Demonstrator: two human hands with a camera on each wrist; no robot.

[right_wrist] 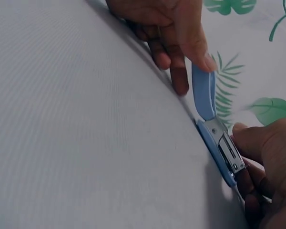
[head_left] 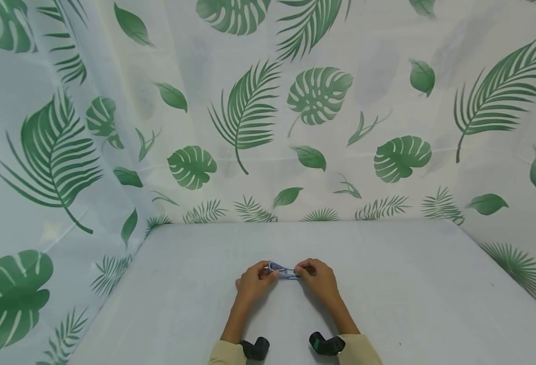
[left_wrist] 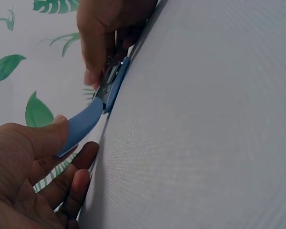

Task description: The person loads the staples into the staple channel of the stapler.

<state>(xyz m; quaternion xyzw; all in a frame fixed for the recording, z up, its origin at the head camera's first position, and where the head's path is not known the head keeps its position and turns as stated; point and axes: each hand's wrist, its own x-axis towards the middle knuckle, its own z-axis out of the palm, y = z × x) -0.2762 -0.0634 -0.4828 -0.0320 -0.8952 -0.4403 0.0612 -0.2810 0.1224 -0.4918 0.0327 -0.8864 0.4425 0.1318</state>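
Head view: a blue plastic-and-metal stapler, unfolded, sits btwn the person's L hand and R hand, above the white cloth-topped table, short of its far edge. Step in hand, I'd judge: holding the tool unfolded; next move calls for steady support at both ends.

L wrist view: L hand clamped on the curved blue handle, thumb uppermost.

R wrist view: R hand pinches the silver metal body nr. its free end; contact w/ table: can't tell.
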